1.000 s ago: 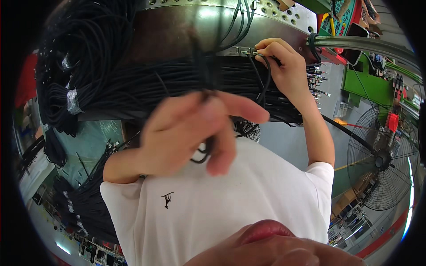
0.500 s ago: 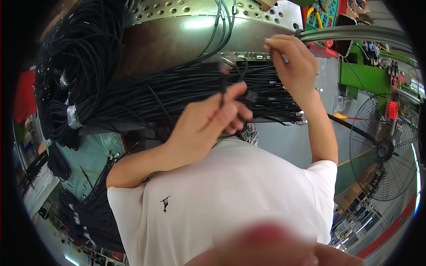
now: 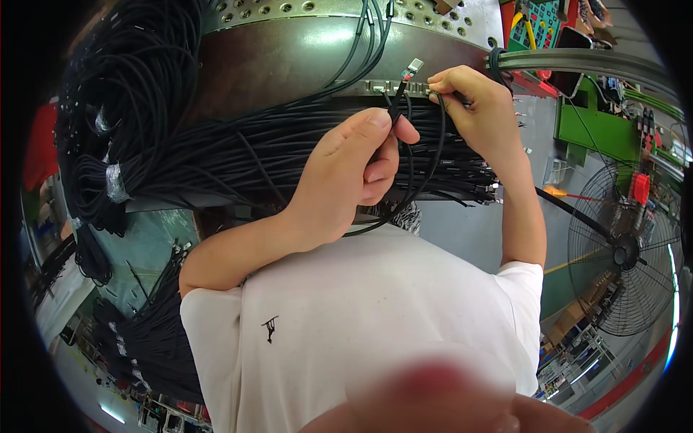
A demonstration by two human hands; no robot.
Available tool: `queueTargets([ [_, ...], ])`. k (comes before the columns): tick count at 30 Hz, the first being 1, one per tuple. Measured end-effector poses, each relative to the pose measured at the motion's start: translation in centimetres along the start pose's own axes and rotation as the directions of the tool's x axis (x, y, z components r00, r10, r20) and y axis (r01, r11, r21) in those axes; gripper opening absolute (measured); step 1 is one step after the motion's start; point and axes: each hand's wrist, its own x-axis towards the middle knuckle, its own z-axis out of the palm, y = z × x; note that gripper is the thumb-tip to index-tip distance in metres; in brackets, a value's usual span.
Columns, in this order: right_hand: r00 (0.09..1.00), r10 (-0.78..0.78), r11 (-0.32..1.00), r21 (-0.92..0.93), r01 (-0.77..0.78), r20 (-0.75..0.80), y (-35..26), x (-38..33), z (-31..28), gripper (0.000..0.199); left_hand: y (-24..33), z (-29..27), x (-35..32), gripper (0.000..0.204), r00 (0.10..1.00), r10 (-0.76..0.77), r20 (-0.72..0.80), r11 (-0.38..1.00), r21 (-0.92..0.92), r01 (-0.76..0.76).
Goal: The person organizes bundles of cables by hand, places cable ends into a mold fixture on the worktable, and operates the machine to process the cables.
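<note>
My left hand [image 3: 350, 166] is closed around a black cable [image 3: 396, 103], its fingers curled in. The cable's end points up and away, with a silver plug [image 3: 414, 68] and some bare reddish wire below it. Further right, my right hand [image 3: 473, 105] pinches the end of another black cable [image 3: 441, 130], which hangs in a loop toward my shirt. Its tip is hidden by the fingers. Those fingertips are at the right end of a row of small metal connectors [image 3: 379, 86] along the bench edge. Under both hands lies a thick bundle of black cables [image 3: 245, 162].
Coiled black cables [image 3: 137, 72] are heaped at the left, tied with clear wrap [image 3: 115, 182]. A perforated metal plate [image 3: 274, 10] lies at the back. A curved metal rail [image 3: 577, 58] is beyond my right hand, and a large fan [image 3: 624, 252] stands at the right.
My left hand has turned, lifting the cable so that its silver plug shows clearly. My right hand has moved slightly down and now pinches a looped cable beside the connector row.
</note>
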Motion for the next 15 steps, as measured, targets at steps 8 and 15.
queueTargets([
  [8,0.932,-0.295,0.908,-0.365,0.205,-0.212,-1.4,-1.3,-0.7,0.020,0.8,1.6,1.3,0.032,0.978,-0.210,-0.005,0.978,-0.006,0.210],
  [15,0.980,-0.095,0.995,-0.013,0.094,-0.178,0.6,-1.3,-0.8,0.018,3.2,1.2,1.0,0.028,0.965,-0.159,0.210,0.321,0.935,-0.150],
])
